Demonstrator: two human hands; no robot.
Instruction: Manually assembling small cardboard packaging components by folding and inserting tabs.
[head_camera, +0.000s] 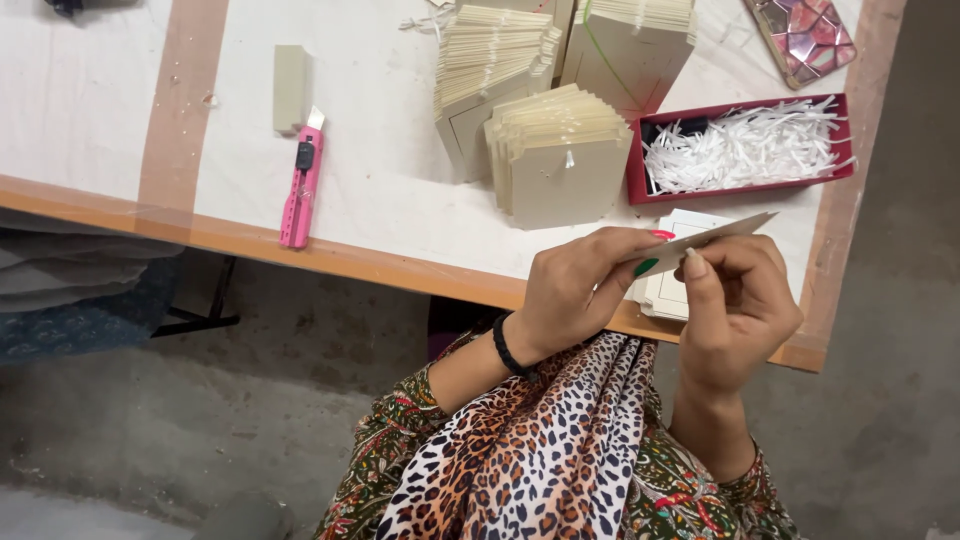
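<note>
Your single head-worn camera looked steeply down from just above your lap, close to your hands, facing the near edge of the white-topped wooden table and the grey concrete floor beneath.

Both forearms rise from the lower edge of the view and converge near the centre right. The left hand is curled, fingers bent toward the thumb in a pinch, fingertips pointing right; a dark band circles its wrist. The right hand faces it, thumb raised and pressed forward against the bent index finger, the remaining fingers folded into the palm. The fingertips of the two hands almost meet. Patterned sleeves cover both forearms up to the wrists.
</note>
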